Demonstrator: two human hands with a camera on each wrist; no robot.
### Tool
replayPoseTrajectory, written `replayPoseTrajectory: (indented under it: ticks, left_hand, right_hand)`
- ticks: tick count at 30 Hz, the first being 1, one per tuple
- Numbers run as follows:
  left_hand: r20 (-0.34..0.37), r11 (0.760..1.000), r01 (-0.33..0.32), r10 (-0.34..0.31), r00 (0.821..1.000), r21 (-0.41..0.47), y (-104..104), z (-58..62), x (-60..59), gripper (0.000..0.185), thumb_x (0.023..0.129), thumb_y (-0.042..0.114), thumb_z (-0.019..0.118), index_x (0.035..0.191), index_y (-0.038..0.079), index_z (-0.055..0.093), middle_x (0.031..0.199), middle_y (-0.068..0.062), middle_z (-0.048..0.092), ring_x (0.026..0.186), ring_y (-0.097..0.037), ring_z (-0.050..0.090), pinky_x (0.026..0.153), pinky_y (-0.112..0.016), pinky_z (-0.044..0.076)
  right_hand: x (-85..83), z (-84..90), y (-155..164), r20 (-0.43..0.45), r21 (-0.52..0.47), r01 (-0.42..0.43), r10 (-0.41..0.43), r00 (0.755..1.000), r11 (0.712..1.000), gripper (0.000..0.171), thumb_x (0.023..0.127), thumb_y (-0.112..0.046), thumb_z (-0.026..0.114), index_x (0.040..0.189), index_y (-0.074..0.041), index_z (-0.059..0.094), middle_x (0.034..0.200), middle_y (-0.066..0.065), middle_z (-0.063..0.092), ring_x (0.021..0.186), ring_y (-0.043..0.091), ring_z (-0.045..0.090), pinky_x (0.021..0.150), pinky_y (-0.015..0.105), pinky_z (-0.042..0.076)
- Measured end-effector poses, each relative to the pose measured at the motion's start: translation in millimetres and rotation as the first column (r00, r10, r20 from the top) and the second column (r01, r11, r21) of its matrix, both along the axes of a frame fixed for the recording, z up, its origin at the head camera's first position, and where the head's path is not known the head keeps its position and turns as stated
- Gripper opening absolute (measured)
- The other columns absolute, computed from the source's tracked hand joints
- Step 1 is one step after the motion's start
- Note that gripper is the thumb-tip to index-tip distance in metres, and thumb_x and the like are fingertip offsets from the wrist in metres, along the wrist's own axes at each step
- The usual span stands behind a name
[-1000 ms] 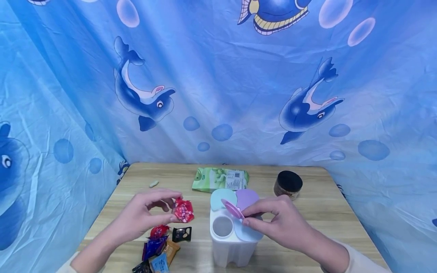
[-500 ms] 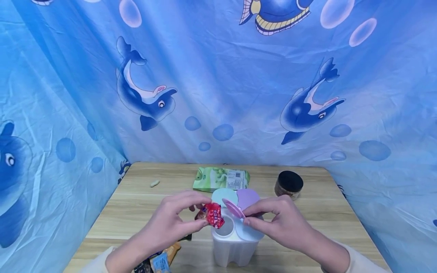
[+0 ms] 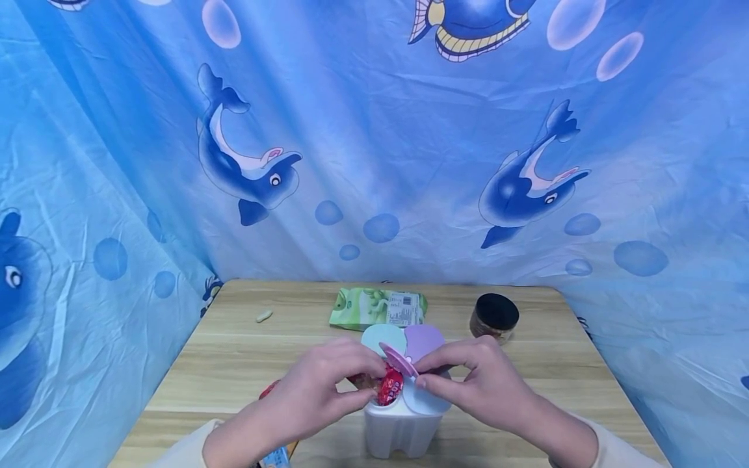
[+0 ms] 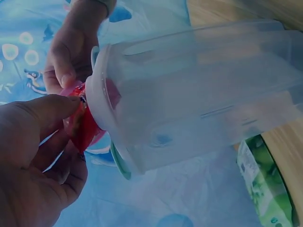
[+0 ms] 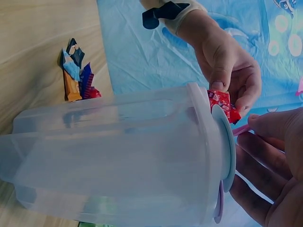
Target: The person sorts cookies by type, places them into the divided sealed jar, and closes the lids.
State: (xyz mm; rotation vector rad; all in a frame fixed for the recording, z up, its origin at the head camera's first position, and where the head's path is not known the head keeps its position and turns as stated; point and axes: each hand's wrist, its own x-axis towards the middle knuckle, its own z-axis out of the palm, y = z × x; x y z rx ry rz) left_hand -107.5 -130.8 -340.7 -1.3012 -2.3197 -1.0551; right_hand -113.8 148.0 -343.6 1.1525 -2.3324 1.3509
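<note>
Translucent white plastic canister with a multi-part top (image 3: pixel 404 429): upright on the wood-grain counter (image 3: pixel 234 351), between the two hands.

Left hand (image 3: pixel 328 383): thumb and fingers bent close together, pinching a shiny red printed candy wrapper (image 3: pixel 391 385) by its edge. Wrapper lies at the round mouth on the canister's near left; left wrist view gives a reddish patch behind the wall below the rim, so part is probably inside. The edge grip presumably keeps fingertips out of the narrow mouth.

Right hand (image 3: pixel 480 383): thumb and forefinger nipped on a flat pink plastic lid (image 3: pixel 398 359), tilted up beside the mouth; likely held so to leave that one compartment uncovered. The other fingers extend beside the pale blue lid (image 5: pixel 226 149); contact uncertain.

Mint-green lid (image 3: pixel 383 341) and lilac lid (image 3: pixel 425 339) lie flat, seemingly covering their own compartments. Mixed wrapped snacks (image 5: pixel 72 71) sit on the left-hand side, convenient for that hand.
</note>
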Motion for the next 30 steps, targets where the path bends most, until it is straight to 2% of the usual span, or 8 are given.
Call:
replayPoseTrajectory:
  ticks: [5,9,13,19,21,26,30]
  left_hand:
    - [-0.111,0.994,0.029,-0.042,0.993,-0.110,1,5.8,-1.5,0.027,0.085,0.009,0.084,0.108,0.021,0.077,0.107,0.013,0.074,0.097,-0.002,0.065,0.085,-0.014,0.052]
    - [-0.152,0.974,0.033,-0.068,0.986,-0.223,3,10.6,-2.5,0.024,0.088,0.016,0.083,0.109,0.023,0.078,0.107,0.015,0.074,0.104,0.000,0.065,0.091,-0.020,0.052]
    - [-0.174,0.961,0.017,-0.067,0.982,-0.277,4,10.8,-2.2,0.022,0.089,0.020,0.082,0.111,0.025,0.078,0.107,0.018,0.074,0.106,0.000,0.064,0.094,-0.025,0.051]
    - [-0.253,0.945,-0.023,-0.063,0.965,-0.326,3,6.6,-0.9,0.022,0.092,0.025,0.079,0.114,0.028,0.077,0.112,0.021,0.072,0.105,0.000,0.060,0.089,-0.026,0.047]
    - [-0.261,0.939,-0.020,-0.075,0.963,-0.343,3,6.6,-1.3,0.021,0.093,0.026,0.077,0.114,0.028,0.076,0.113,0.021,0.072,0.106,0.000,0.059,0.089,-0.027,0.047]
    - [-0.212,0.931,0.021,-0.105,0.972,-0.363,3,8.1,-4.0,0.018,0.096,0.026,0.074,0.113,0.029,0.075,0.115,0.022,0.071,0.105,-0.001,0.056,0.094,-0.028,0.046]
    - [-0.195,0.935,0.045,-0.121,0.973,-0.353,2,9.1,-5.7,0.015,0.098,0.028,0.071,0.112,0.031,0.074,0.117,0.024,0.069,0.099,-0.001,0.052,0.088,-0.025,0.040]
  right_hand:
    - [1.2,0.8,-1,0.015,0.006,0.005,-0.005,1.000,1.000,0.011,0.089,-0.015,0.081,0.099,-0.020,0.082,0.093,-0.009,0.079,0.083,0.005,0.073,0.062,0.023,0.057]
    - [1.4,1.0,0,0.011,0.013,0.010,-0.011,1.000,1.000,0.012,0.088,-0.015,0.082,0.099,-0.020,0.081,0.092,-0.010,0.079,0.082,0.004,0.072,0.062,0.024,0.057]
    - [1.5,0.2,-1,0.018,0.011,0.009,-0.009,1.000,1.000,0.011,0.089,-0.016,0.082,0.099,-0.020,0.081,0.092,-0.009,0.079,0.083,0.004,0.072,0.063,0.024,0.058]
    - [1.0,-0.5,-1,0.016,-0.003,-0.008,0.008,1.000,1.000,0.011,0.088,-0.015,0.082,0.099,-0.018,0.081,0.091,-0.005,0.079,0.082,0.004,0.072,0.064,0.027,0.059]
    - [0.8,-0.6,-1,0.011,-0.005,-0.012,0.012,1.000,1.000,0.011,0.088,-0.015,0.082,0.098,-0.018,0.081,0.091,-0.004,0.079,0.082,0.004,0.072,0.064,0.028,0.059]
    - [1.0,-0.9,-1,0.021,-0.002,-0.014,0.014,1.000,1.000,0.010,0.089,-0.015,0.081,0.099,-0.018,0.081,0.091,-0.005,0.079,0.081,0.004,0.073,0.065,0.029,0.059]
    - [0.4,-0.2,-1,0.024,0.002,-0.017,0.017,1.000,1.000,0.011,0.089,-0.014,0.081,0.099,-0.018,0.081,0.091,-0.005,0.079,0.081,0.004,0.072,0.067,0.030,0.060]
